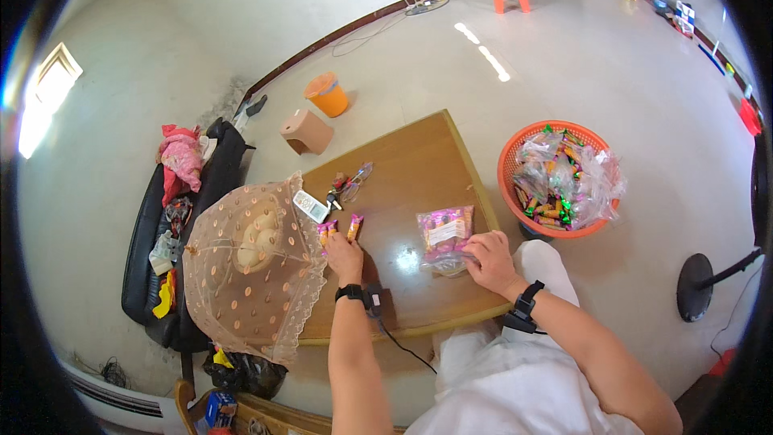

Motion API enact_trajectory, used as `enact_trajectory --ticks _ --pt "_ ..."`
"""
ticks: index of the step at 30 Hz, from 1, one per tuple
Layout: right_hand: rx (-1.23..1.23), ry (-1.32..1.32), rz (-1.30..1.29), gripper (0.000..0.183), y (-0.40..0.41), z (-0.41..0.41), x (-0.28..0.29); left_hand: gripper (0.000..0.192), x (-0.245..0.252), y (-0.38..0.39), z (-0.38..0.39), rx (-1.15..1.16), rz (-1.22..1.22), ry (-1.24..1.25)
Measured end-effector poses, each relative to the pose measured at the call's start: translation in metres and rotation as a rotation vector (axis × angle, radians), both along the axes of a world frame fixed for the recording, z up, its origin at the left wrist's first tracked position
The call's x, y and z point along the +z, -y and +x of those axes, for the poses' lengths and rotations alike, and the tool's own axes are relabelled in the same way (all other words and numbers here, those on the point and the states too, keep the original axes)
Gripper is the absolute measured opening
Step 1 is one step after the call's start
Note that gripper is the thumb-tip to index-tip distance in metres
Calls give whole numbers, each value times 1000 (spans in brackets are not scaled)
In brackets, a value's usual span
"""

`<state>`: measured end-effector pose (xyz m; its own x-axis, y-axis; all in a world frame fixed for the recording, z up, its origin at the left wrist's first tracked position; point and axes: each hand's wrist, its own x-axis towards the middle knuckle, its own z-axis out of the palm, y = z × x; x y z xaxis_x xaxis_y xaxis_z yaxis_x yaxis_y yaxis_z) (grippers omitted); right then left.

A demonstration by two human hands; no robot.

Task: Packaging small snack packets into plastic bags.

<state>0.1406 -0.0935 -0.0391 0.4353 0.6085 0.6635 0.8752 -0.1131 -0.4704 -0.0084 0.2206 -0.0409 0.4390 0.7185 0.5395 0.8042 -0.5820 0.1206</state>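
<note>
My left hand [345, 261] is at the far left of the wooden table, its fingertips against small wrapped sticks [323, 232] in purple and orange. Whether the fingers are closed around one is hidden by the hand. Another wrapped stick [355, 227] lies just beyond the fingers. On the right, my right hand [490, 258] pinches the near edge of a clear plastic bag [447, 234]. That bag lies flat, filled with purple-wrapped pieces, and bears a white label. Both wrists wear black straps with small devices.
A mesh food cover [253, 290] stands over pale round items on the wooden table [410, 163]. Near it are a white remote control [311, 206], keys [333, 200] and a black adapter with a cable [374, 301]. An orange basket [504, 175] of wrapped sticks and plastic bags stands right.
</note>
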Motion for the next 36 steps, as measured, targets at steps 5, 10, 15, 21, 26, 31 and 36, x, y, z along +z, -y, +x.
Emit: enact_trajectory --ticks 5,10,15,21,26,31,36 --pt "31 24 62 17 0 3 -7 19 4 27 -12 -109 -386 64" --pt "32 25 38 14 -2 0 -3 17 -16 45 -54 -196 -1045 493" --pt "19 14 51 12 0 3 -5 10 29 126 -74 -330 -1231 670" --pt "18 17 67 10 -1 3 -7 10 40 195 -65 -432 -1385 574" --pt "1 25 72 10 -1 3 -8 12 38 206 -30 -317 -1182 413" --pt "12 32 83 10 -2 2 -6 14 9 192 -8 -320 -1071 549" --pt "20 37 72 9 -1 3 -6 13 7 192 26 -340 -1071 597"
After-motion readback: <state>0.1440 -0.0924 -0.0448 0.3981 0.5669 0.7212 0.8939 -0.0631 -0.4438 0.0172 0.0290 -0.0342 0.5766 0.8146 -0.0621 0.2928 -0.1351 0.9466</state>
